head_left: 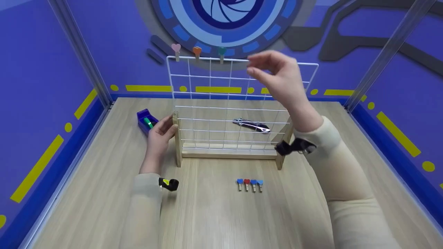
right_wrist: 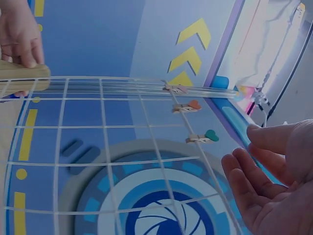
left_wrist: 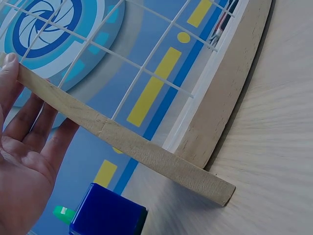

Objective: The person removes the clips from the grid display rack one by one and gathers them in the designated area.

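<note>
A white wire grid rack [head_left: 228, 103] stands upright in a wooden frame on the table. My left hand [head_left: 169, 128] grips the frame's left wooden post [head_left: 177, 138]; the left wrist view shows the fingers behind the post [left_wrist: 122, 139] and the thumb on it. My right hand [head_left: 251, 66] is raised at the rack's top rail, fingers relaxed and holding nothing. Clipped on the top rail are three heart pegs: pink [head_left: 176, 48], orange [head_left: 197, 52] and teal [head_left: 222, 52]. The teal peg [right_wrist: 204, 137] is nearest my right hand [right_wrist: 254, 161].
Several heart pegs [head_left: 250, 184], blue and red, lie in a row on the table in front of the rack. A utility knife [head_left: 251, 125] lies behind the grid. A blue box [head_left: 146, 121] with a green item sits left of the rack. Purple walls close in the table.
</note>
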### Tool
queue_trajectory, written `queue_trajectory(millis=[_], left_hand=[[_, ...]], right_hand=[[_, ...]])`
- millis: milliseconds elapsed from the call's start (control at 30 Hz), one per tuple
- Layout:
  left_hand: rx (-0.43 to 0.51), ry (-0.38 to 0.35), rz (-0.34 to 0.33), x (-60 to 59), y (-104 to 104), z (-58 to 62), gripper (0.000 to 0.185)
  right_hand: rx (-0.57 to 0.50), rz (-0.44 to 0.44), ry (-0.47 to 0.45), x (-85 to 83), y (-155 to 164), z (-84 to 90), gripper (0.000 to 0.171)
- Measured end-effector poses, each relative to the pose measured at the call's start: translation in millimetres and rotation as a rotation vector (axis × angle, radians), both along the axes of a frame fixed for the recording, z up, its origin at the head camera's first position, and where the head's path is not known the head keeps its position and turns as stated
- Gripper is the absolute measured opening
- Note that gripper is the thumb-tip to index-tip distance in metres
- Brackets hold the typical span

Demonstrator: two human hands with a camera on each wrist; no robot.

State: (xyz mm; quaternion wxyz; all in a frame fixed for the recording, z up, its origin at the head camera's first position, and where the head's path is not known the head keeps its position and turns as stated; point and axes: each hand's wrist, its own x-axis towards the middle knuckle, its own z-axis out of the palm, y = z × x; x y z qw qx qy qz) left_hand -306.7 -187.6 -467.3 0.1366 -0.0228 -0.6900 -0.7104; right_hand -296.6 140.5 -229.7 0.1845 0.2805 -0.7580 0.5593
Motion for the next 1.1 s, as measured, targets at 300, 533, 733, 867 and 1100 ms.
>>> queue_trajectory(millis=[300,533,733,867,1100], left_hand=[[0.036,0.003,-0.016,0.0,-0.9,-2.1,0.047],[0.03,0.009,-0.019,-0.4,-1.0,-2.0,0.047],[0.052,0.012,-0.015,0.6,-0.2,-1.1,0.046],[0.064,0.006,-0.018,1.9,0.1,-0.4,0.046],[0.065,-0.038,-0.03,3.3,-0.6,1.4,0.049]], right_hand=[[0.068,-0.007,-0.029,-26.7,-28.6,29.5,0.026],[0.289,-0.079,-0.083,-37.9,-46.1,36.3,0.026],[0.397,-0.149,-0.152,-39.0,-53.4,38.6,0.028],[0.378,-0.157,-0.14,-39.9,-53.6,36.4,0.025],[0.308,-0.143,-0.082,-41.8,-54.0,31.3,0.02]])
